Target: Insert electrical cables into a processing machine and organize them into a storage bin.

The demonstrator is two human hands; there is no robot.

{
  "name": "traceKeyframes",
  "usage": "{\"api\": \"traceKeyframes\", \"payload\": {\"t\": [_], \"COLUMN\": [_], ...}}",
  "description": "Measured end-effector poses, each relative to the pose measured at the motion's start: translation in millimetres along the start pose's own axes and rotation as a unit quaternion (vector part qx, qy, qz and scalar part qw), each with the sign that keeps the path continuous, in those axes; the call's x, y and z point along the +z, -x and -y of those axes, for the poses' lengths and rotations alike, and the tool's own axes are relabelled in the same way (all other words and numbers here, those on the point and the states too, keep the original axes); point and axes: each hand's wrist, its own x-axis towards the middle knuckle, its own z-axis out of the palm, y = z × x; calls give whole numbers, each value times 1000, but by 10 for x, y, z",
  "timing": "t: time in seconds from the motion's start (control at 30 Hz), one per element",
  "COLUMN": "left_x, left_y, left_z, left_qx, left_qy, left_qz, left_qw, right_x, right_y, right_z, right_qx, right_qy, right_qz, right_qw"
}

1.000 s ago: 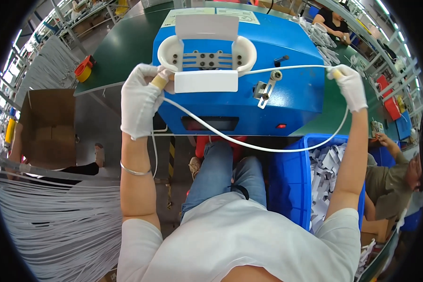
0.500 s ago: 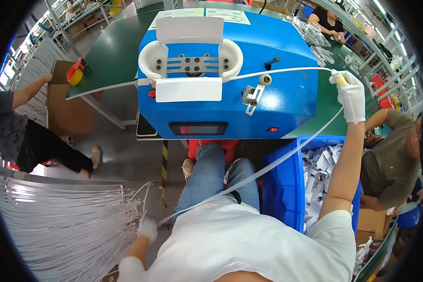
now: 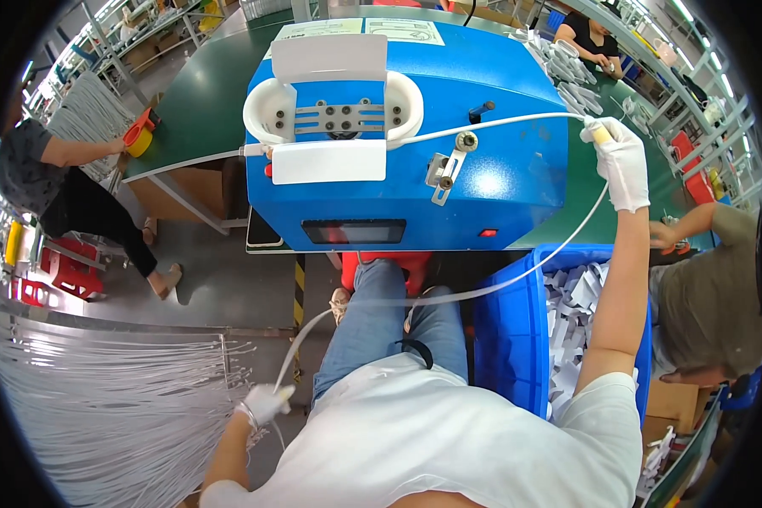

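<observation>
Beside the blue machine (image 3: 483,178), a blue bin (image 3: 508,339) holds white bundled pieces (image 3: 571,313).

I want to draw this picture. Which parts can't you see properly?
- Left hand, head view: too small to tell how its fingers grip the white cable.
- Blue bin: the right arm covers part of its white pieces.
- Blue machine: its dark screen is too small to make out.

Both hands wear white gloves: the left hand (image 3: 265,401) also has a thin bracelet at the wrist, the right hand (image 3: 620,161) none. A white short-sleeved shirt and blue jeans complete the clothing.
</observation>
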Motion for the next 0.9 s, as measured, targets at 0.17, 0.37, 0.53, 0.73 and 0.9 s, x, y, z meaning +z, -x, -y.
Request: {"api": "traceKeyframes", "payload": {"t": [0.17,0.37,0.53,0.73,0.9], "left_x": [-554,-529,-256,-74,60], "left_y": [722,717,525,348,116], "left_z": [-1044,-1360,-1690,-2005,-2033], "left_qx": [200,314,352,320,325], "left_qy": [178,194,253,179,183], "left_qz": [140,252,254,294,319], "left_qw": [953,894,865,883,871], "right_x": [-79,-305,-477,-253,-124], "right_y": [131,271,314,382,324], "right_z": [108,75,-75,121,162], "right_qx": [12,37,48,44,34], "right_qy": [-5,5,-20,2,8], "right_qz": [10,70,114,184,209], "right_qw": [1000,997,992,982,977]}}
